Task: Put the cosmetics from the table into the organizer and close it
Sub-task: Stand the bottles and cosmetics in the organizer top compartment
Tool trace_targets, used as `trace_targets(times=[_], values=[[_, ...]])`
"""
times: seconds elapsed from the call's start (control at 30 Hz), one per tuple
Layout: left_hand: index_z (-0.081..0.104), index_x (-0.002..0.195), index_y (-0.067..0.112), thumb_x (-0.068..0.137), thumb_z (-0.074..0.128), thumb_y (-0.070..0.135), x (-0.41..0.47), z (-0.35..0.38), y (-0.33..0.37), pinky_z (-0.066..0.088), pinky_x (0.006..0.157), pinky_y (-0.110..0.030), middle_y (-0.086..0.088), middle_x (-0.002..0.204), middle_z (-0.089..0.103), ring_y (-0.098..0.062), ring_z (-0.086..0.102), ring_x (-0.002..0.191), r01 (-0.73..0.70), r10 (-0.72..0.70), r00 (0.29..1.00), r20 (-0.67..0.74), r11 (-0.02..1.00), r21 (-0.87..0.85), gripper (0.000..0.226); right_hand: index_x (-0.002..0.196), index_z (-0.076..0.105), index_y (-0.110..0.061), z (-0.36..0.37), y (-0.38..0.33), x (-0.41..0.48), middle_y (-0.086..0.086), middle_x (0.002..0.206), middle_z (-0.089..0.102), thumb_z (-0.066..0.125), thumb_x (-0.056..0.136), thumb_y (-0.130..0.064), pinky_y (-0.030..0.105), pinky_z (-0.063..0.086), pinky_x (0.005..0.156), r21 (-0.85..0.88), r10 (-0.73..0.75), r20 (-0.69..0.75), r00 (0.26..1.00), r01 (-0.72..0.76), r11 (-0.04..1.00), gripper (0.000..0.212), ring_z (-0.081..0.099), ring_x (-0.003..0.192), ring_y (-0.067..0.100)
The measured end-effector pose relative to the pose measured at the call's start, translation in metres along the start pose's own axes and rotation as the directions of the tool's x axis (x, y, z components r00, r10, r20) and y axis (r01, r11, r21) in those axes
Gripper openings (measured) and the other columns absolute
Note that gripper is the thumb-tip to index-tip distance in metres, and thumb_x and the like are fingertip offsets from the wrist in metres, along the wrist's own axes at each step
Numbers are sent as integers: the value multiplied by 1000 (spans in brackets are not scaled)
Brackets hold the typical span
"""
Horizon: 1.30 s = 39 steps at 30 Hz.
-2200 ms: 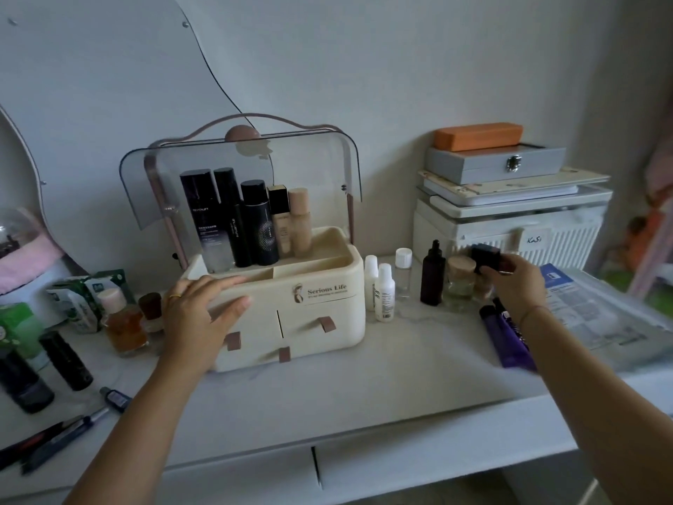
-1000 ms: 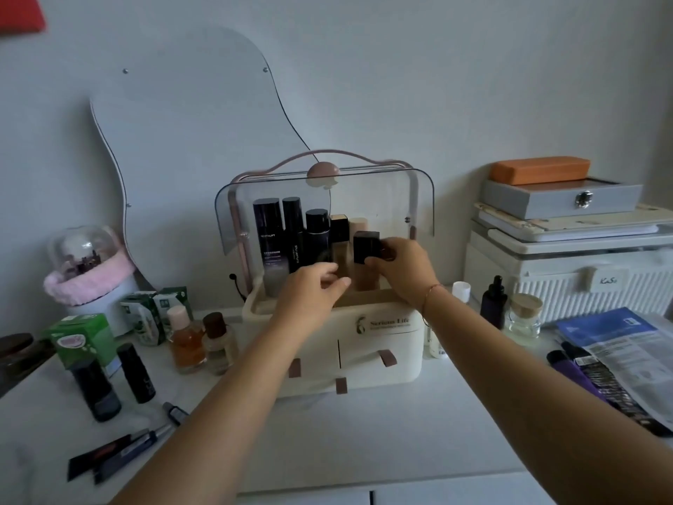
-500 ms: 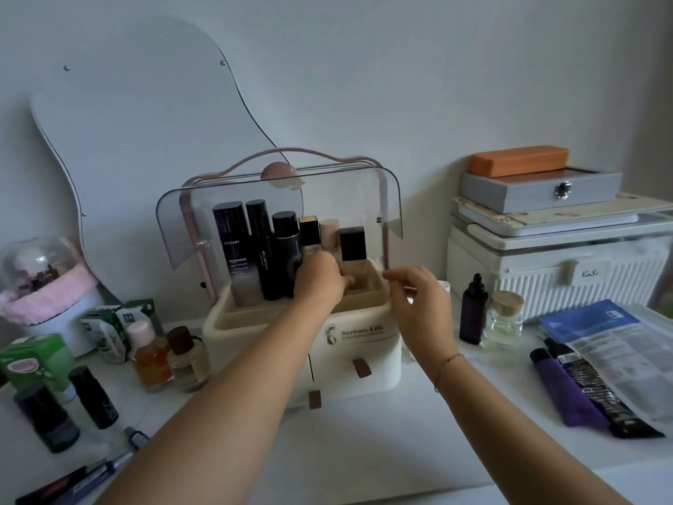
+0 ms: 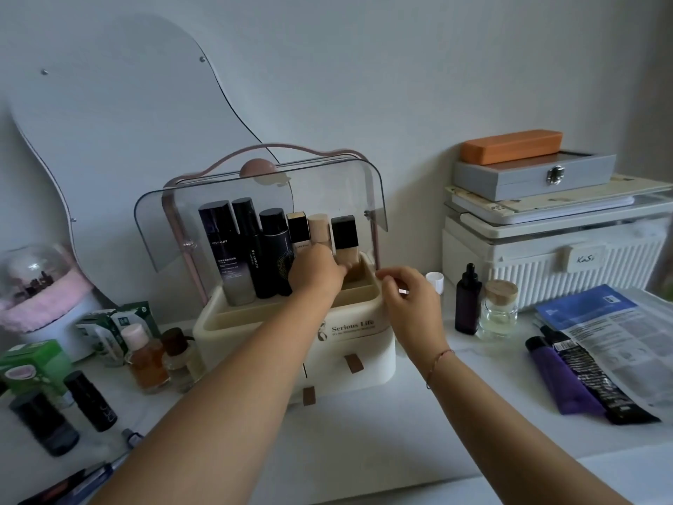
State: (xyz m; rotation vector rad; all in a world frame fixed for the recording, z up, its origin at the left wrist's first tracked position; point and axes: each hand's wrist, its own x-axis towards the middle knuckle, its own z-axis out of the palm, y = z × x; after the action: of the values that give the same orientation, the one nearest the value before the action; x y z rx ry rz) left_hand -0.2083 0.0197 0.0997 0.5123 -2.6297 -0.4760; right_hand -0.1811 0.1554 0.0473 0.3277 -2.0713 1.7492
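Since half a second ago, the right hand (image 4: 413, 308) has drawn back from the organizer (image 4: 349, 344), fingers loosely curled, empty. Left hand (image 4: 317, 273) steadies the upright foundation bottle (image 4: 344, 236) in the tray's right end, fingertips hidden. Upright dropper bottle (image 4: 468, 302) stands just right of the nearer right hand.

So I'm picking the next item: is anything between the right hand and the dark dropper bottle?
Nothing visible. The right hand hovers empty beside the organizer; only a small white cap sits behind that gap, and the dropper bottle stands in the open.

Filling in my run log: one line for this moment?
left hand: at foundation bottle in organizer | right hand: empty, beside it | lid: open
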Motion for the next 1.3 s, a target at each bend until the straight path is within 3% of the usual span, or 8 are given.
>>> trace_targets(times=[0.27, 0.5, 0.73, 0.83, 1.0, 1.1, 1.23, 1.3], values=[[73, 82, 6, 85, 62, 42, -21, -25, -18, 52, 72, -37, -10, 83, 72, -23, 66, 78, -128, 164, 975, 151, 966, -225, 38, 99, 68, -18, -7, -10, -13, -6, 101, 64, 48, 92, -14, 25, 48, 83, -56, -35, 20, 999, 36, 998, 22, 58, 94, 8], [72, 91, 28, 86, 57, 47, -87, -45, -82, 47, 64, -25, 12, 81, 69, -5, 60, 73, -371, 349, 916, -197, 924, -89, 25, 102, 69, -22, 12, -37, -55, -5, 110, 66, 56, 85, -30, 44, 25, 110, -419, -448, 206, 870, 492, 763, 23, 55, 112, 20], [61, 122, 23, 85, 64, 29, -111, -35, -121, 25, 96, -24, 3, 119, 66, -16, 56, 111, -446, 413, 859, -302, 894, -44, 37, 108, 68, -20, 33, -26, -71, -1, 105, 68, 67, 83, -19, 53, 22, 109, -494, -480, 256, 839, 541, 681, 24, 60, 107, 26], [63, 119, 17, 87, 63, 20, -117, -38, -129, 34, 102, -27, 0, 119, 65, -15, 56, 113, -493, 413, 826, -383, 860, -135, 32, 109, 68, -18, 33, -24, -71, 0, 106, 67, 66, 85, -18, 55, 22, 109, -502, -507, 260, 822, 564, 656, 24, 59, 107, 27], [59, 116, 9, 91, 57, 19, -114, -58, -189, 43, 90, -20, -6, 118, 55, -12, 51, 108, -298, -117, 672, -731, 861, -412, 28, 113, 64, -17, 34, -19, -72, 3, 111, 65, 61, 87, -17, 59, 22, 109, -495, -543, 280, 791, 604, 625, 26, 55, 111, 27], [42, 133, 10, 92, 54, 26, -94, -64, -222, 38, 94, -25, -10, 134, 43, -12, 42, 117, -47, -367, 762, -533, 790, -611, 46, 112, 64, -15, 37, -19, -75, 4, 111, 65, 56, 86, -19, 59, 20, 110, -500, -554, 247, 795, 595, 630, 28, 53, 112, 26], [20, 147, 10, 92, 53, 36, -64, -58, -253, 27, 106, -34, -12, 152, 25, -26, 27, 138, 185, -463, 847, -262, 718, -671, 68, 112, 65, -13, 40, -16, -77, 6, 113, 65, 55, 87, -20, 60, 18, 111, -506, -561, 228, 796, 589, 630, 28, 52, 115, 27], [27, 144, 10, 92, 51, 40, -53, -49, -263, 34, 107, -43, -13, 146, 38, -30, 38, 132, 268, -471, 871, -137, 692, -671, 65, 112, 66, -13, 41, -15, -76, 6, 113, 65, 53, 87, -21, 59, 17, 111, -512, -559, 226, 798, 586, 628, 29, 53, 115, 28]])
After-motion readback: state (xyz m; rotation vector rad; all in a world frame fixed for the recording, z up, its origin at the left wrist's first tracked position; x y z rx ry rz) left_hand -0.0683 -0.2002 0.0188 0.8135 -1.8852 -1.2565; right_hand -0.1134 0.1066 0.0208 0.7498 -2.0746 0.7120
